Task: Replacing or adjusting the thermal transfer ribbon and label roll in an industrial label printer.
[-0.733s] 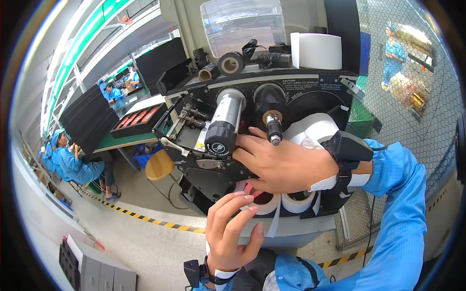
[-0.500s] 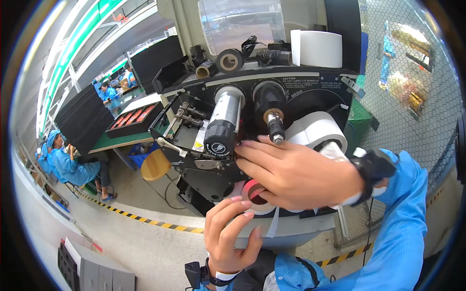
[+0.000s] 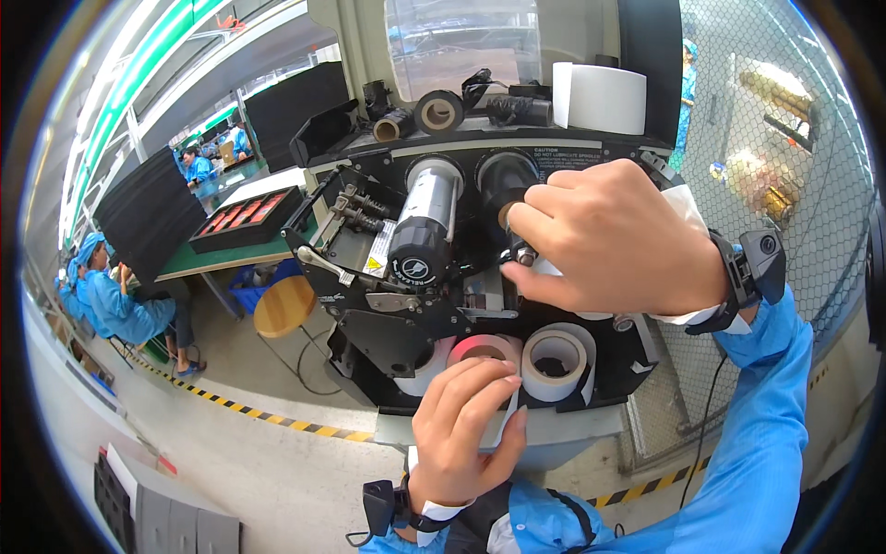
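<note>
My right hand (image 3: 618, 245) is at the open label printer, thumb and forefinger closed around the metal spindle end (image 3: 522, 255) of the black ribbon roll (image 3: 506, 185). The hand mostly hides the white label roll behind it. My left hand (image 3: 466, 425) is lower, its fingers loosely bent and the thumb apart. Its fingertips are in front of a roll with a pinkish-red face (image 3: 484, 347), beside a hanging white strip. Just right of that is a white label roll (image 3: 554, 365). Left of the black ribbon is a silver spindle (image 3: 430, 196) with a black knob (image 3: 420, 254).
On top of the printer are ribbon cores (image 3: 438, 113) and a large white roll (image 3: 604, 97). Wire mesh (image 3: 738, 111) borders the right side. At left are a wooden stool (image 3: 284, 307), a bench with a black tray (image 3: 247, 222), and a seated person in blue (image 3: 125, 295).
My right hand has moved up and right, from above the lower rolls to the ribbon spindle's end. My left hand has shifted slightly right and its fingers are more bent. The lower white roll is now visible.
</note>
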{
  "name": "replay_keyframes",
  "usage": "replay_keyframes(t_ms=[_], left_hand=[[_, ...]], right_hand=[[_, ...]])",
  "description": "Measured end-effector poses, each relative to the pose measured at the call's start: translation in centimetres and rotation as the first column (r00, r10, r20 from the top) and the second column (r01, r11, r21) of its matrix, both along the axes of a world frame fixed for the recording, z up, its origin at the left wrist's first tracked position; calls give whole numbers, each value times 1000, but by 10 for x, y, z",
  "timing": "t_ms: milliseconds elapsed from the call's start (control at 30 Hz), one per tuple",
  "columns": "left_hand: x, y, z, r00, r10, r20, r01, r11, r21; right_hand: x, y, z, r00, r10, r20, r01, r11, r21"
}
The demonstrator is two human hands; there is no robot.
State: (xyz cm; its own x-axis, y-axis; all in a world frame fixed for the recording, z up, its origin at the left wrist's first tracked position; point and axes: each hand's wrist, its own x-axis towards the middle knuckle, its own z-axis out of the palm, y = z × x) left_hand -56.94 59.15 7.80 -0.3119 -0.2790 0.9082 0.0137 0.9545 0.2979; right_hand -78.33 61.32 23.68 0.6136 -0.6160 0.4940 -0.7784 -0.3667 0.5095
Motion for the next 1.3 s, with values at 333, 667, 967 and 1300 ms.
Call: replay_keyframes(t_ms=[333, 667, 967, 1300], left_hand=[[-7, -7, 32, 959, -282, -8, 261, 878, 401], [27, -3, 118, 978, -195, -74, 161, 479, 863], [23, -63, 226, 920, -331, 207, -19, 491, 871], [-34, -117, 263, 706, -456, 542, -83, 707, 702]], right_hand=[[22, 7, 11, 874, -421, 244, 333, 883, 330], [29, -21, 27, 294, -839, 457, 179, 519, 836], [37, -4, -6, -420, -786, 453, -406, 610, 681], [29, -9, 43, -357, -628, 692, 169, 685, 709]])
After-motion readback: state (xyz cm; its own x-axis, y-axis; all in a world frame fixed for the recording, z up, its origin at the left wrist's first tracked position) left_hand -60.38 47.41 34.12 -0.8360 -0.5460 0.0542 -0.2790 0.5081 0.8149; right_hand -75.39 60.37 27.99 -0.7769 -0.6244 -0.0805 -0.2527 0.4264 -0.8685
